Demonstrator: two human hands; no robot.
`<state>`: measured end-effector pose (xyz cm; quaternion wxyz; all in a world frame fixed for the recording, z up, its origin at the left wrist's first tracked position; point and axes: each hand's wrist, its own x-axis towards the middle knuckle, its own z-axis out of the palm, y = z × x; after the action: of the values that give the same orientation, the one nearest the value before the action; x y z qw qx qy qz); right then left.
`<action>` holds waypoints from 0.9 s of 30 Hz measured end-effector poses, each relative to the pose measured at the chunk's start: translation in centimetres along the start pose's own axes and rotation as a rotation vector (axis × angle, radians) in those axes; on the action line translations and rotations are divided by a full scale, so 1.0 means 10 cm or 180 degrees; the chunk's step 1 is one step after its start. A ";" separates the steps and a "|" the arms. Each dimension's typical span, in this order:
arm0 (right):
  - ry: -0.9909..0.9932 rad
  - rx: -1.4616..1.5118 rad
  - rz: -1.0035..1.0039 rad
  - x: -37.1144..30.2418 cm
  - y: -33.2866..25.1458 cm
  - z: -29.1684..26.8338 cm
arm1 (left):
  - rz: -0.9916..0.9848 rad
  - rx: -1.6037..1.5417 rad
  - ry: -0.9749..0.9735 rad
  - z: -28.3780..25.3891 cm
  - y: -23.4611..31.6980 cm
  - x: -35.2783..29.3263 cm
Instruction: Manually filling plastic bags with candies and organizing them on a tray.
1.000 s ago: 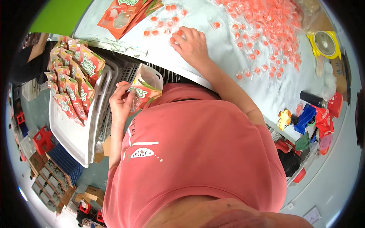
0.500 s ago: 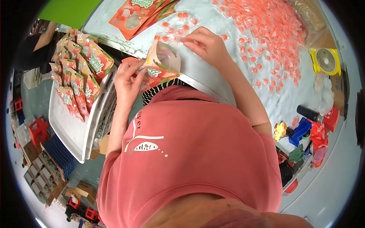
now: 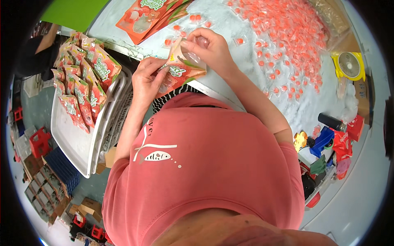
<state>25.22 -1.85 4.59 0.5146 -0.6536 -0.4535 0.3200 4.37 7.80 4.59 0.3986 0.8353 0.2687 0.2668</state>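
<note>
My left hand point(image 3: 147, 80) pinches a red and green candy pouch point(image 3: 186, 70) by its side, holding it tilted at the table's near edge with its top parted. My right hand point(image 3: 215, 51) is at the pouch's mouth, fingers curled around clear-wrapped candies point(image 3: 202, 41); how many is hidden. Just beyond the hands lie a few loose wrapped candies point(image 3: 195, 17) with orange-red centres. To the right spreads a large heap of the same wrapped candies point(image 3: 283, 24).
Flat pouches point(image 3: 141, 22) are stacked at the far left of the table. Standing pouches point(image 3: 84, 76) fill part of a white tray point(image 3: 74, 141) on my left. On the right are a yellow fan point(image 3: 349, 66), a dark cylinder point(image 3: 331, 121) and red wrappers point(image 3: 342, 144).
My right hand has moved from the loose candies to the pouch's mouth, and fewer loose candies lie there. The left hand and pouch have shifted slightly right.
</note>
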 end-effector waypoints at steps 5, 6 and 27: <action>0.0860 0.0517 -0.0457 0.03 -0.02 0.17 | -0.0182 -0.0088 -0.0087 0.00 0.02 0.02; 0.0867 0.0514 -0.0462 0.04 -0.01 0.16 | -0.0179 -0.0147 -0.0071 0.00 0.01 0.03; 0.0382 -0.3081 -0.1613 0.54 0.55 0.35 | -0.0264 -0.0808 0.0401 -0.44 -0.35 -0.40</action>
<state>25.65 4.18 -1.41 0.2411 -0.7031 -0.6619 -0.0969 -2.20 9.35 3.27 0.4941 0.7480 0.2915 0.3338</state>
